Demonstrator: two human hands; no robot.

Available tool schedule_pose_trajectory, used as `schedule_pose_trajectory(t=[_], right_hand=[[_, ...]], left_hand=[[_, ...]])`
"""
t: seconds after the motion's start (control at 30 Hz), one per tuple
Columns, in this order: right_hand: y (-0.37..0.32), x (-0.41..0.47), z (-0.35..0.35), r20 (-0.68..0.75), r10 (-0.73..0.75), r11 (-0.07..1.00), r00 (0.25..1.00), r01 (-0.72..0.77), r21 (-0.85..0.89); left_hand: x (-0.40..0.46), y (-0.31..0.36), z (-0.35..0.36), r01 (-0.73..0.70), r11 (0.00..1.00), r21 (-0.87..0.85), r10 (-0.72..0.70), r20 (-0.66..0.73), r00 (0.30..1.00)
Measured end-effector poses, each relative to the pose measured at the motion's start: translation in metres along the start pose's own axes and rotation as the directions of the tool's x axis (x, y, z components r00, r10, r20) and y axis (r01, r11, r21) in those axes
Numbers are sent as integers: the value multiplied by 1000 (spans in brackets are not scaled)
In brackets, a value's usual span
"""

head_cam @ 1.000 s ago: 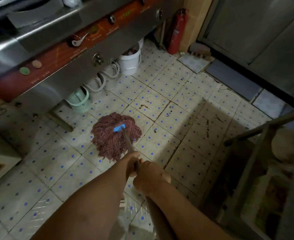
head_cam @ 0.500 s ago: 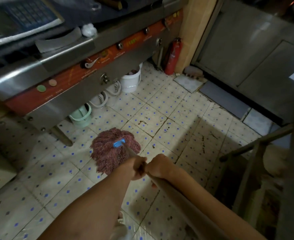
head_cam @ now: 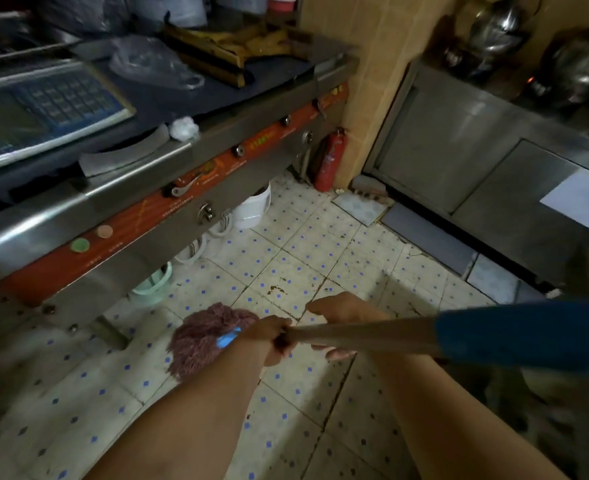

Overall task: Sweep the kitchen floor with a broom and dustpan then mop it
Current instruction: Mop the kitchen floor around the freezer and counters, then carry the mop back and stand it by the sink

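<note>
A mop with a reddish-brown string head (head_cam: 203,337) and a blue clip lies on the white tiled floor (head_cam: 286,271), which has blue dots. Its handle (head_cam: 372,336) runs from the head toward the right, ending in a blue grip (head_cam: 528,336) close to the camera. My left hand (head_cam: 268,337) grips the handle nearest the head. Just behind it on the pole, my right hand (head_cam: 341,311) also holds the handle. Dark dirt spots (head_cam: 275,291) mark the tiles just beyond my hands. No broom or dustpan is in view.
A steel stove counter (head_cam: 130,216) with an orange control strip runs along the left. Under it stand a white bucket (head_cam: 253,207) and a green bucket (head_cam: 154,284). A red fire extinguisher (head_cam: 331,159) leans by the tiled pillar. Steel cabinets (head_cam: 476,161) line the right.
The view has tilted up, showing the counter top. The mop head slid nearer to me, and the handle now swings across to the right with its blue grip in view.
</note>
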State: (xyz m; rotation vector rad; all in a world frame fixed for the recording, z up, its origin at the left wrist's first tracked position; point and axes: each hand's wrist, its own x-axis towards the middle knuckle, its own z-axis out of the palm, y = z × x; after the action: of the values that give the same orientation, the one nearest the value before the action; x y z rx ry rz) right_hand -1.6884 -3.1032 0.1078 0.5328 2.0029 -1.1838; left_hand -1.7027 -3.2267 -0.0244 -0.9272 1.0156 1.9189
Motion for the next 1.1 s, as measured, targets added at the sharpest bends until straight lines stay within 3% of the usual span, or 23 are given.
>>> schedule_pose_trajectory(t=[0.07, 0.2, 0.5, 0.6, 0.7, 0.93, 1.03, 1.1], right_hand=[[-7, -3, -10, -135, 24, 988, 990, -3, 154], [-11, -14, -24, -299, -57, 997, 952, 36, -75], [-42, 18, -41, -194, -369, 917, 909, 321, -238], [-67, 36, -48, -211, -521, 850, 827, 481, -217], [-90, 56, -59, -275, -619, 783, 735, 605, -145], [-120, 110, -99, -292, -728, 681, 620, 703, -206], [-132, 128, -113, -279, -751, 656, 598, 722, -219], [-136, 139, -123, -267, -756, 650, 597, 735, -195]], left_hand=[[-4, 19, 7, 43, 999, -16, -44, -45, 998], [1, 51, 17, 29, 999, -37, -33, -112, 993], [30, 112, 47, -45, 979, -197, 23, -112, 993], [34, 127, 56, -72, 968, -239, 55, -77, 996], [41, 143, 67, -92, 974, -207, 66, -128, 990], [55, 177, 95, -87, 967, -240, 33, -221, 975], [54, 188, 97, -81, 988, -130, 47, -241, 969], [49, 195, 97, -69, 995, 75, 89, -310, 946]])
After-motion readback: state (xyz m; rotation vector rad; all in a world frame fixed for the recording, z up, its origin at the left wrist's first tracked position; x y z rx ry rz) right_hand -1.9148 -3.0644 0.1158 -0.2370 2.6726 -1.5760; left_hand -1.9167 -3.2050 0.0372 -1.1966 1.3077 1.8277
